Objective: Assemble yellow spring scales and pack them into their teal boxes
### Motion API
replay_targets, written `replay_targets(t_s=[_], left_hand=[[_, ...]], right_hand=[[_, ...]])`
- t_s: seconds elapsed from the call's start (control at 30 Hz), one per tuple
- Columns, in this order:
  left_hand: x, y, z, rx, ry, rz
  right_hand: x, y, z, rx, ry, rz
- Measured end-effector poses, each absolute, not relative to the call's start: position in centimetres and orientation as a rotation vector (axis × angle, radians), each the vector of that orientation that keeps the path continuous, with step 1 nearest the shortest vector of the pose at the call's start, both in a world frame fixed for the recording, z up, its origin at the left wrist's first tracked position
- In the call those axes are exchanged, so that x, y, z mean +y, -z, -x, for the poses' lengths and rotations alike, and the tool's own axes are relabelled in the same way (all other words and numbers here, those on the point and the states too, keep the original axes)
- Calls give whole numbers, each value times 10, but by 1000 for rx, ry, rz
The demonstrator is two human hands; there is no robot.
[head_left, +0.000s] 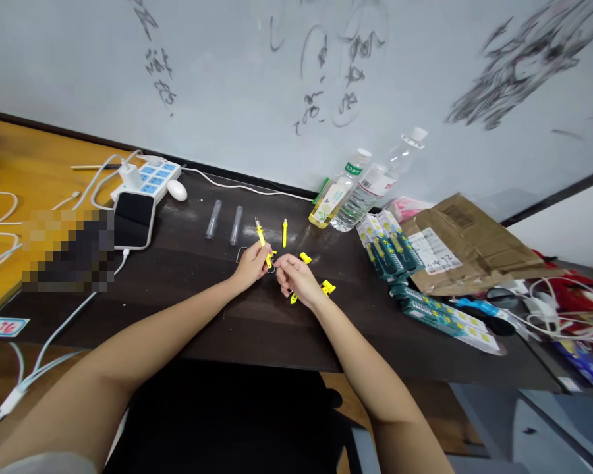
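Note:
A slim yellow tool with a metal tip (260,234) is gripped in my left hand (251,265), its tip pointing away from me. My right hand (296,278) is just right of its lower end, fingers curled and pressed together; whatever they pinch is too small to make out. Beyond the hands lies a second yellow piece (284,234). Two clear tubes (214,220) (236,226) rest to the left of it. Yellow clip-like parts (328,288) (305,257) lie around my right hand, partly hidden by it. A thin wire loop (242,253) is beside my left hand.
A phone (134,219), a power strip (154,178) and a white mouse (176,190) are at the left. Two bottles (332,201) (370,191) stand near the whiteboard. Packaged items (389,243), a cardboard package (467,240) and cables (548,306) occupy the right.

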State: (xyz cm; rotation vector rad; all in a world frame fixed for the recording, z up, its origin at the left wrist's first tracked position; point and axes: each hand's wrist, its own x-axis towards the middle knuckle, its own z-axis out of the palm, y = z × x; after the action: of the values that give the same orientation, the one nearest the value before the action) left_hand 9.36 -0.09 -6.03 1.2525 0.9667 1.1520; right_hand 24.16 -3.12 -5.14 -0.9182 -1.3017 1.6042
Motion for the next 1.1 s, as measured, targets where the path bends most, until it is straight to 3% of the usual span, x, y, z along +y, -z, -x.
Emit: replay_targets(t_s=[0.4,0.7,0.9,1.1], left_hand=[[0,64,-95,993,-1057,-1278],[0,61,-97,1010,-1058,-1264],[1,67,-96,975,-1086,-1311],[-1,66,-96,979,-1084,-1352]], right_hand=[[-27,45,-244,-1355,-1423,868],[-28,29,-269,-2023,-398,1508],[-42,25,-263,-2426,-395,1601],[-43,29,-261,-2494,-503,1632]])
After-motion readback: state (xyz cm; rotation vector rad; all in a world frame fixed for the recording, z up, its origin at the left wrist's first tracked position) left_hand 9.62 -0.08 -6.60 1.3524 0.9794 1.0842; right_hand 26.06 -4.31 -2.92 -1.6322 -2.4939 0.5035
